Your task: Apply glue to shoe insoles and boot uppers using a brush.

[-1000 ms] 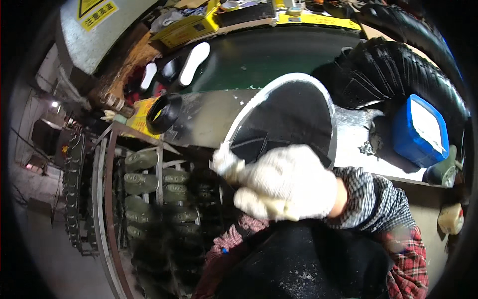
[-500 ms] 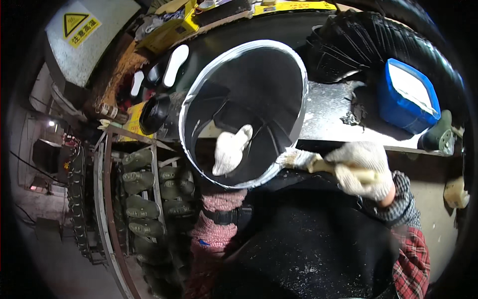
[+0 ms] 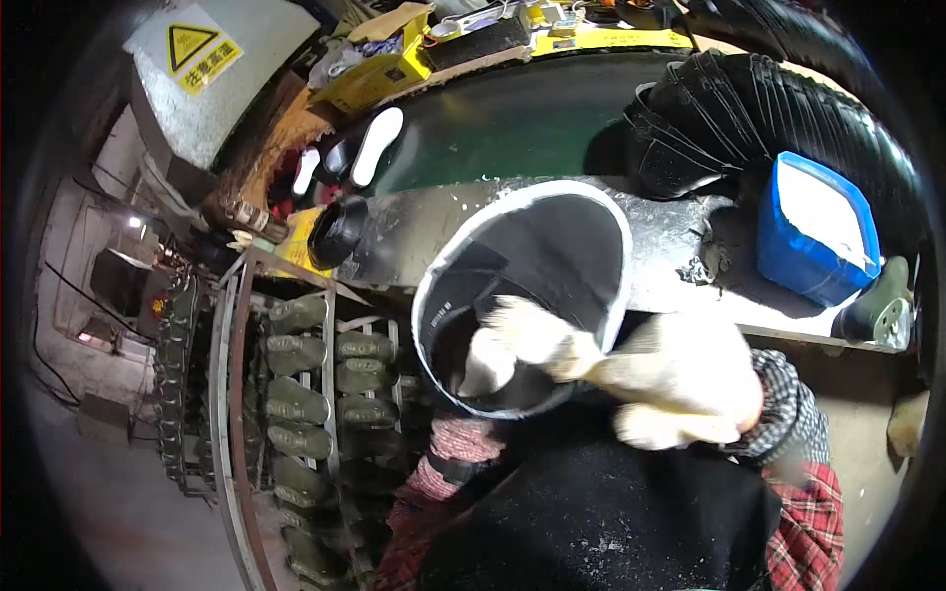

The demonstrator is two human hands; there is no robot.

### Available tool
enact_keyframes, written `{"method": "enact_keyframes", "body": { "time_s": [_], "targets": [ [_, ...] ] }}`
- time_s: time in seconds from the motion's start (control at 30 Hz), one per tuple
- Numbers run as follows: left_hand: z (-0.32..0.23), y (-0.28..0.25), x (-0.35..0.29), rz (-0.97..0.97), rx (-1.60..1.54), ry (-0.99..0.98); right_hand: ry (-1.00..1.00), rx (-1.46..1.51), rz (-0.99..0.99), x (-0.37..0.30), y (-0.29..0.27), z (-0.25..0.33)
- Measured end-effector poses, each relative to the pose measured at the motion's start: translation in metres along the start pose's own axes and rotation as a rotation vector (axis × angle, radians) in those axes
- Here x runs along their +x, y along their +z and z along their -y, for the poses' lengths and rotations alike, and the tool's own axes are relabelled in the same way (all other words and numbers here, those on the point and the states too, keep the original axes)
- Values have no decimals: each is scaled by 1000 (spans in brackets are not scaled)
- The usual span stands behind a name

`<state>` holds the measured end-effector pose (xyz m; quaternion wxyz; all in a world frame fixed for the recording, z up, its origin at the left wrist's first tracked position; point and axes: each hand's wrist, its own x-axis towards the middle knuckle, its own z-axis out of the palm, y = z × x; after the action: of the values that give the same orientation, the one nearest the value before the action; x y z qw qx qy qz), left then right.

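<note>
A wide black tube, which looks like a boot shaft (image 3: 552, 236), has its white-coated open rim tilted up in front of me. My left hand (image 3: 485, 362), in a white glove, shows inside the opening, closed on the far end of the shaft; its pink-sleeved forearm passes below the near rim. The brush partly covers that hand. In my right hand (image 3: 690, 369), also white-gloved and blurred, is a paintbrush (image 3: 576, 355). Its pale bristles reach over the near rim into the opening, close to my left hand.
A blue tub (image 3: 818, 246) of white stuff stands on the bench (image 3: 394, 231) at right, beside a green clog (image 3: 877, 305) and stacked black shafts (image 3: 749, 108). White soles (image 3: 376, 148) lie far left. A metal rack (image 3: 236, 394) of green boots (image 3: 296, 399) stands at left.
The boot shaft has come down and nearer, tilted differently. My right hand has moved the brush from the right rim leftward and down, across the opening. The whole view has shifted slightly.
</note>
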<state>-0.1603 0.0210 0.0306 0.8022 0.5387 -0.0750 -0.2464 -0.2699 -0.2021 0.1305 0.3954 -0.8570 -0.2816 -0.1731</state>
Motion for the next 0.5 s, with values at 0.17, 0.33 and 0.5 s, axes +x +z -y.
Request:
{"method": "enact_keyframes", "body": {
  "time_s": [0.17,0.33,0.5],
  "targets": [
    [-9,2,-6,-73,-29,3,11,224,-270,31,15,-49],
    [-8,-25,22,-155,-1,-83,243,-34,-600,-18,22,-85],
    [-40,-97,146,251,-688,-307,503,-60,-457,-43,33,-103]
  ]
}}
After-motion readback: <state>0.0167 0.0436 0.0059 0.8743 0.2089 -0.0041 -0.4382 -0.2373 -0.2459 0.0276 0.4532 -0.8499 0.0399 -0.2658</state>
